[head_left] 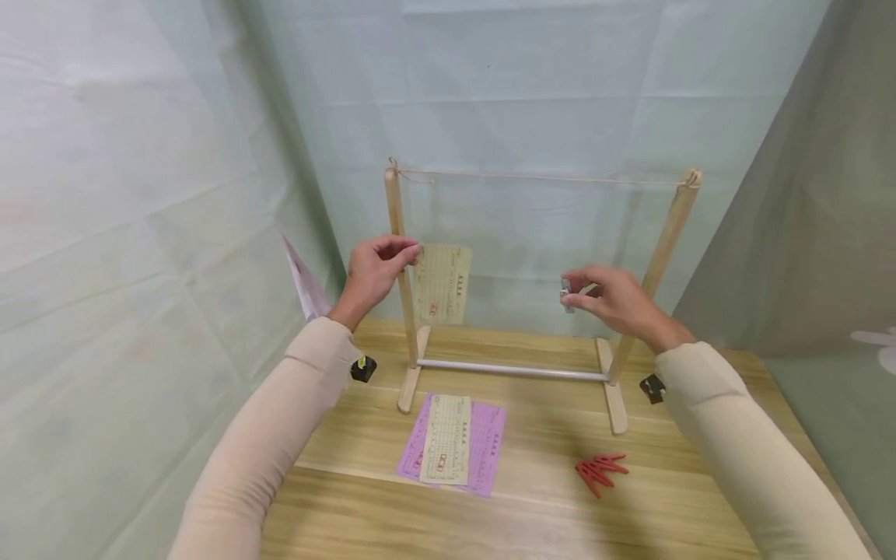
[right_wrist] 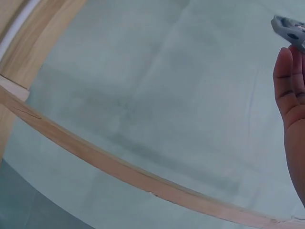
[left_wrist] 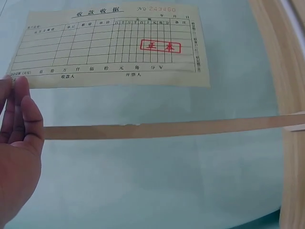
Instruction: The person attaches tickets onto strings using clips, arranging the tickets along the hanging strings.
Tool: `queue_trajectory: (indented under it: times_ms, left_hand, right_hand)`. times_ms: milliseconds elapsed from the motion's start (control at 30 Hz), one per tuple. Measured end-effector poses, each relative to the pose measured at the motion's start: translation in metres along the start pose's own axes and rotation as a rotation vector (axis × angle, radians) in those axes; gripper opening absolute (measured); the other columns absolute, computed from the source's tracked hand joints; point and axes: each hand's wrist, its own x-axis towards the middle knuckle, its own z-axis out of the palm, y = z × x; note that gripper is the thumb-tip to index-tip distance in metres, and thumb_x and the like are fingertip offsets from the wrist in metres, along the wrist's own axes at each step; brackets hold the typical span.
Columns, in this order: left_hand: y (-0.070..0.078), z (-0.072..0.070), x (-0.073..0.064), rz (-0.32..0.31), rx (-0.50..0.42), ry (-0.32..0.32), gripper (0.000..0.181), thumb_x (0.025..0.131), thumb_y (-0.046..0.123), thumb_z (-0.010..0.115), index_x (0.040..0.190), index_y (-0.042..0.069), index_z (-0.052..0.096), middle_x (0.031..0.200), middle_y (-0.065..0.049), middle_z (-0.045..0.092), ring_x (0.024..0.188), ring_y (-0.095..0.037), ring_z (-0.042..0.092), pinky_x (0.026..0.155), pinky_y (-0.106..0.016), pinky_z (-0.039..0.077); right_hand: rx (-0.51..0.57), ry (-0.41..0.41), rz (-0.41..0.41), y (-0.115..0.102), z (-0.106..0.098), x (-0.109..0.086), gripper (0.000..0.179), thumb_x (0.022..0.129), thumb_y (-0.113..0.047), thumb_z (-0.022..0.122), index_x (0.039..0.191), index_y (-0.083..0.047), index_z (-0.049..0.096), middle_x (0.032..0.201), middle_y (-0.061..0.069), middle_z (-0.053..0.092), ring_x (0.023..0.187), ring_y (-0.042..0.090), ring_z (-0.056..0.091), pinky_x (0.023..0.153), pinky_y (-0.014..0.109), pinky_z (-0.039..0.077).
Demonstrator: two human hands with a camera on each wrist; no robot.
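Observation:
My left hand (head_left: 381, 268) pinches a corner of a pale yellow receipt slip (head_left: 444, 284), which hangs beside the left post of a wooden frame. In the left wrist view the slip shows a printed grid and a red stamped box, with the fingertips of my left hand (left_wrist: 21, 112) at its corner. A grey clothespin (head_left: 567, 295) is pinched between the thumb and fingers of my right hand (head_left: 609, 299), near the right post. The right wrist view catches only part of that clothespin (right_wrist: 289, 32). Above both hands, a string (head_left: 539, 177) runs between the post tops.
On the wooden table (head_left: 364, 513), another yellow slip (head_left: 448, 439) lies over purple slips (head_left: 486, 447). Several red clothespins (head_left: 600, 471) lie to the right. A white rod (head_left: 511, 369) joins the frame's feet. Pale cloth (head_left: 532, 70) hangs behind.

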Motion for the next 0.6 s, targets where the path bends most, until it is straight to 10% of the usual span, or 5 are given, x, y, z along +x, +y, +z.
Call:
queue_trajectory:
  times_ms: [600]
  left_hand:
    - [0.032,-0.022,0.026,0.027,0.047,0.037,0.023,0.094,0.018,0.072,0.106,-0.001,0.073,0.090,-0.009,0.073,0.081,-0.020,0.068,0.071,-0.021,0.054]
  right_hand:
    - [0.025,-0.008,0.029,-0.025,-0.022,0.021,0.031,0.097,-0.010,0.065,0.124,0.005,0.059,0.105,0.017,0.066,0.098,0.030,0.064,0.087,0.048,0.052]
